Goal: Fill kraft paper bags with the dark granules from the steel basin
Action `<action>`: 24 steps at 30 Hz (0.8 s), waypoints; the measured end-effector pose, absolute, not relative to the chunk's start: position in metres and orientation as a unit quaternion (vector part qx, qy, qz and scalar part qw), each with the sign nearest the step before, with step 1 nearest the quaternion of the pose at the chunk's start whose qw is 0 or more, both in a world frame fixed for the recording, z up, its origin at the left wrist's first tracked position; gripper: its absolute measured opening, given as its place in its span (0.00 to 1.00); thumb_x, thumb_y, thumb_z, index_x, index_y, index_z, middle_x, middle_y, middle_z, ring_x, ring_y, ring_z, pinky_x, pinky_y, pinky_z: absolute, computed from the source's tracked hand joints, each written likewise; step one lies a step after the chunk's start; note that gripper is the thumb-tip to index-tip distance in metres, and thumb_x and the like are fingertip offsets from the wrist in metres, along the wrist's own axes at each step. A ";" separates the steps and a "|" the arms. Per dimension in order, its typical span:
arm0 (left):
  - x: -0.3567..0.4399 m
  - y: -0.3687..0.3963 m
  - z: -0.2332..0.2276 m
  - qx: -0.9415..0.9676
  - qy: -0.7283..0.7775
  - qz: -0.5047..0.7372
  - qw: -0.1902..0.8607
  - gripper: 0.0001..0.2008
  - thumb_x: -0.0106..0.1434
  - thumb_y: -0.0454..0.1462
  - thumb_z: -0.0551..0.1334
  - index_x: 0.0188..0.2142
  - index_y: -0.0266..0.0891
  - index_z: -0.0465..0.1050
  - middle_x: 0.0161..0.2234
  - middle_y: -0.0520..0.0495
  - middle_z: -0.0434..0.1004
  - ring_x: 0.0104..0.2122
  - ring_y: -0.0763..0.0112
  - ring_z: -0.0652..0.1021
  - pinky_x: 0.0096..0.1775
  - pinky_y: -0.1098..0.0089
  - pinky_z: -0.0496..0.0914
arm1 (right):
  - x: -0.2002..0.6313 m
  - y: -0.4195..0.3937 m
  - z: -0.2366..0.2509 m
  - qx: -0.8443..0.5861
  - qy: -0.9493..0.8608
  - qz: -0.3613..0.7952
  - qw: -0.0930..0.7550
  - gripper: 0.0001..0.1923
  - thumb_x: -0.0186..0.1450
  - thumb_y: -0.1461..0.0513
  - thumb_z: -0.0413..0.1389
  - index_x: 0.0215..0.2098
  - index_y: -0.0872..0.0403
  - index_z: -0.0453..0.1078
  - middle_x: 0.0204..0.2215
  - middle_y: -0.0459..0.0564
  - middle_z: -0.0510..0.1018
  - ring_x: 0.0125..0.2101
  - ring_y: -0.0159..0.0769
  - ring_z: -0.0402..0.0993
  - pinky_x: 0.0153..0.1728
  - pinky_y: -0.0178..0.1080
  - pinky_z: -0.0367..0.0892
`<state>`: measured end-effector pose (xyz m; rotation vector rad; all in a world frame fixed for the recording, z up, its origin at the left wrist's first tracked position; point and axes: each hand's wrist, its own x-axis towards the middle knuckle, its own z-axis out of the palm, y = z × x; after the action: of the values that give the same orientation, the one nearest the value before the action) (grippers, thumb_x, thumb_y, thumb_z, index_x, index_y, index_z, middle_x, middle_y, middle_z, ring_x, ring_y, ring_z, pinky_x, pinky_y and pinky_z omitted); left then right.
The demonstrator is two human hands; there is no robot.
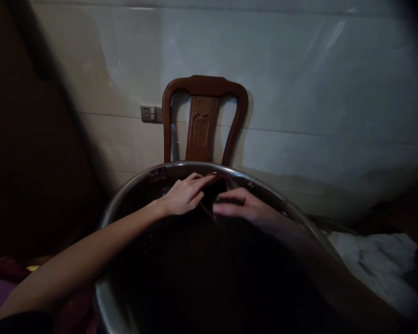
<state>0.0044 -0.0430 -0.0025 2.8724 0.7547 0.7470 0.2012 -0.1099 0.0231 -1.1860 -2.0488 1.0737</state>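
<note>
Your left hand (186, 195) lies flat, fingers stretched out and together, on a dark object (218, 190) at the far side of a large steel basin (125, 197). Your right hand (240, 208) rests just beside it, fingers extended toward the left and touching the same dark object; motion blur and dim light leave it unclear whether that hand is gripping anything. What the dark object is cannot be told, only that it sits low against the basin's far wall, between the two hands, with a thin edge slanting beneath them. The basin's interior is almost black. A small colourful sticker (158, 174) marks the inner rim near your left wrist. Behind the basin stands a carved wooden chair (202, 125), its back against a pale tiled wall (299, 83). A wall socket (151, 113) sits just left of the chair. White cloth (376, 264) lies bunched to the right of the basin.
</note>
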 end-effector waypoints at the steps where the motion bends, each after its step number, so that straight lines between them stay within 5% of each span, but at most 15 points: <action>1: 0.004 -0.043 -0.003 0.936 0.248 0.247 0.041 0.28 0.64 0.34 0.48 0.63 0.40 0.45 0.57 0.42 0.60 0.54 0.62 0.64 0.47 0.59 0.70 | 0.203 -0.106 0.021 -0.447 -0.760 0.346 0.322 0.19 0.62 0.48 0.52 0.36 0.54 0.73 0.30 0.48 0.77 0.31 0.35 0.73 0.35 0.39 0.68; 3: 0.004 -0.042 -0.005 0.932 0.252 0.257 0.042 0.27 0.64 0.34 0.48 0.63 0.40 0.46 0.56 0.41 0.60 0.53 0.62 0.65 0.47 0.58 0.70 | 0.204 -0.098 0.012 -0.453 -0.782 0.197 0.380 0.19 0.64 0.51 0.50 0.42 0.55 0.72 0.38 0.51 0.77 0.38 0.38 0.73 0.43 0.43 0.67; 7: 0.004 -0.040 -0.007 0.936 0.235 0.259 0.042 0.26 0.65 0.35 0.47 0.63 0.40 0.46 0.58 0.44 0.58 0.55 0.61 0.62 0.49 0.59 0.69 | 0.205 -0.087 -0.009 -0.424 -0.856 0.024 0.296 0.20 0.65 0.53 0.50 0.50 0.55 0.69 0.51 0.54 0.71 0.54 0.42 0.64 0.57 0.49 0.55; 12: 0.003 -0.040 -0.006 0.934 0.246 0.257 0.034 0.26 0.64 0.35 0.48 0.62 0.40 0.47 0.57 0.43 0.60 0.54 0.61 0.63 0.47 0.60 0.70 | 0.201 -0.102 0.000 -0.366 -0.846 0.027 0.387 0.11 0.64 0.58 0.52 0.38 0.54 0.74 0.37 0.49 0.79 0.38 0.35 0.74 0.44 0.40 0.68; 15: 0.002 -0.039 -0.006 0.934 0.253 0.253 0.028 0.27 0.64 0.36 0.48 0.62 0.40 0.46 0.57 0.44 0.60 0.54 0.62 0.63 0.46 0.61 0.71 | 0.190 -0.126 0.018 -0.317 -0.851 0.124 0.400 0.07 0.61 0.59 0.56 0.32 0.54 0.75 0.29 0.46 0.79 0.28 0.30 0.74 0.33 0.34 0.69; 20: 0.002 -0.038 -0.008 0.935 0.259 0.243 0.016 0.26 0.65 0.37 0.46 0.63 0.40 0.45 0.56 0.42 0.61 0.53 0.61 0.64 0.43 0.62 0.72 | 0.175 -0.144 0.009 -0.291 -0.882 0.370 0.028 0.14 0.60 0.53 0.56 0.39 0.51 0.76 0.29 0.45 0.79 0.30 0.30 0.74 0.35 0.32 0.66; 24: 0.003 -0.039 -0.008 0.935 0.262 0.237 0.012 0.27 0.65 0.37 0.46 0.63 0.40 0.45 0.55 0.42 0.61 0.52 0.62 0.65 0.42 0.62 0.72 | 0.177 -0.127 -0.032 -0.372 -0.858 0.308 -0.174 0.18 0.61 0.53 0.53 0.47 0.49 0.72 0.40 0.50 0.77 0.44 0.40 0.70 0.41 0.38 0.64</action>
<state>0.0026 -0.0388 -0.0075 2.9157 0.8164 0.7392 0.1770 -0.1273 -0.0322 -1.3186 -3.0438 1.0906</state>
